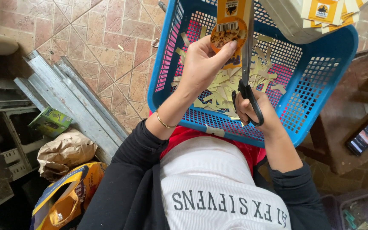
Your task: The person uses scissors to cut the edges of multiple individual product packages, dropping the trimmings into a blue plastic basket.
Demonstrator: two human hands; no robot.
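Observation:
My left hand pinches an orange and yellow printed card label with a round cookie picture, held over a blue plastic basket. My right hand grips black-handled scissors, their blades pointing up along the label's right edge. Several pale yellow paper strips lie in the basket bottom under both hands. The basket rests on my lap. A gold bangle sits on my left wrist.
A stack of similar yellow labels lies on a white container at the top right. A phone rests on a brown surface at right. Metal rails, a green box, and bags sit on the tiled floor at left.

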